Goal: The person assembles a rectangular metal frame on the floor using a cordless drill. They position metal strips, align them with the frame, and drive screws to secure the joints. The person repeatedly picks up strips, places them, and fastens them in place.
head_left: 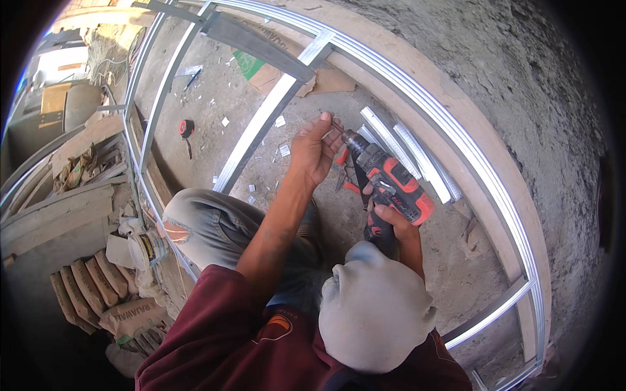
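At five o'clock, a rounded pale-grey cloth cap partly hides the right arm. At three, the curled right hand grips a red-and-black cordless drill, its chuck just beside the left hand, whose fingers are nearly closed, their hold unclear. Silvery metal channels lie at two; a silvery metal frame extends beyond.

One red-and-black drill; two hands, one near its chuck, one on its grip; one tape measure, well left of the drill.
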